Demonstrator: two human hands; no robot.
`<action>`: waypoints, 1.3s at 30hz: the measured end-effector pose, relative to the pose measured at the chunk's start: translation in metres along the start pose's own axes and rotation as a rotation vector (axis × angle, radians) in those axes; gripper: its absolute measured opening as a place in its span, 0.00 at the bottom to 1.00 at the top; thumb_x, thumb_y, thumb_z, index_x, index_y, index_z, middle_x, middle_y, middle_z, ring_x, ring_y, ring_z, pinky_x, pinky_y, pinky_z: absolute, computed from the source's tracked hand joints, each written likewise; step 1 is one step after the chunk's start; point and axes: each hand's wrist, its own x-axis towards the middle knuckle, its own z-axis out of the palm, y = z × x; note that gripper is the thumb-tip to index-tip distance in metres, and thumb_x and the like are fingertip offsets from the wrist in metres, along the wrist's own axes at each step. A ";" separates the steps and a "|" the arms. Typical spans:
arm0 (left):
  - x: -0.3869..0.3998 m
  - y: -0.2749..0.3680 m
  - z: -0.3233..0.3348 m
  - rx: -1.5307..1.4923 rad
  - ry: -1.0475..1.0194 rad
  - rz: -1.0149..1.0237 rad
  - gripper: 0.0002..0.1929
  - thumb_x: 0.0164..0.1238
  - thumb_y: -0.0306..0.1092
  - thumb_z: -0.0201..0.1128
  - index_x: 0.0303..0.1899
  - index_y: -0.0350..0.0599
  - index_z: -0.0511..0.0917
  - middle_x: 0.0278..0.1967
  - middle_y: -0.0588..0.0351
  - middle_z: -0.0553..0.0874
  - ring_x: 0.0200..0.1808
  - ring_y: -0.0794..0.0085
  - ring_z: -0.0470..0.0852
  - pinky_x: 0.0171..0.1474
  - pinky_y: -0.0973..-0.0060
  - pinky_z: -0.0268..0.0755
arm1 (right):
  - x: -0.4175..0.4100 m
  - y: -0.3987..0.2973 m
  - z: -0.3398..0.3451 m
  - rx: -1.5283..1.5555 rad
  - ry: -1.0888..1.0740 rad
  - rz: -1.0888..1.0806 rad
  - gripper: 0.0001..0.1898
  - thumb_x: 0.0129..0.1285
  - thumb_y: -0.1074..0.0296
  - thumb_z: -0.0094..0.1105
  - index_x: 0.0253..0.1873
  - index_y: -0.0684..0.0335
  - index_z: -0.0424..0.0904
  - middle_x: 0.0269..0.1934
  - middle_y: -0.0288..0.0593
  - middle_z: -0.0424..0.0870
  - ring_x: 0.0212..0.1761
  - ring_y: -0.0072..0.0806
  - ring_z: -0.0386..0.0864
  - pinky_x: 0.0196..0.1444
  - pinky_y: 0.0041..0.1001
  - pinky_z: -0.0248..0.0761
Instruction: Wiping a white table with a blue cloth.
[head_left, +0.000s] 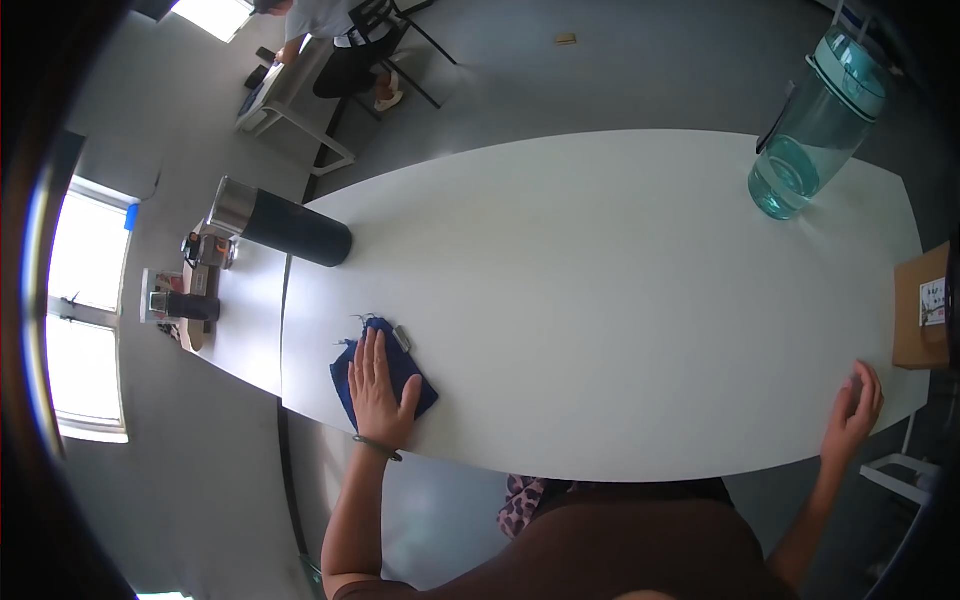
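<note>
My left hand (382, 390) lies flat, palm down, on a dark blue cloth (411, 381) with frayed threads at its far end, near the left part of the white table (600, 300). Beside the fingertips, at the cloth's edge, is a small greyish object (403, 339), too small to name. My right hand (855, 409) rests at the table's near right edge with its fingers loosely curled and holds nothing that I can see. Beyond the cloth stands a dark flask with a steel top (289, 229).
A teal clear water bottle (814, 135) stands at the far right, and a cardboard box (919, 307) at the right edge. On an adjoining table (251, 322) at left are a dark bottle (191, 307) and a glass pot (214, 251). Another person (319, 22) sits at a desk beyond.
</note>
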 end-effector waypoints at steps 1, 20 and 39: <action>0.002 0.005 -0.001 0.005 -0.007 0.012 0.41 0.66 0.52 0.54 0.75 0.44 0.50 0.76 0.48 0.55 0.78 0.53 0.48 0.76 0.55 0.36 | 0.000 0.000 0.000 0.000 0.002 0.003 0.15 0.68 0.73 0.52 0.58 0.62 0.76 0.57 0.45 0.77 0.60 0.43 0.72 0.61 0.40 0.65; 0.166 0.141 0.012 0.009 -0.015 0.353 0.42 0.68 0.59 0.51 0.75 0.43 0.51 0.76 0.50 0.54 0.78 0.57 0.48 0.77 0.57 0.37 | 0.004 -0.024 -0.005 -0.054 -0.007 0.009 0.15 0.66 0.71 0.54 0.57 0.61 0.76 0.57 0.45 0.77 0.60 0.43 0.71 0.63 0.41 0.63; 0.223 0.318 0.037 0.001 -0.048 0.620 0.42 0.66 0.66 0.45 0.75 0.50 0.53 0.76 0.56 0.55 0.78 0.64 0.48 0.78 0.60 0.37 | 0.007 -0.039 -0.011 -0.062 -0.013 0.079 0.15 0.63 0.72 0.56 0.55 0.61 0.78 0.56 0.43 0.78 0.60 0.41 0.72 0.63 0.39 0.63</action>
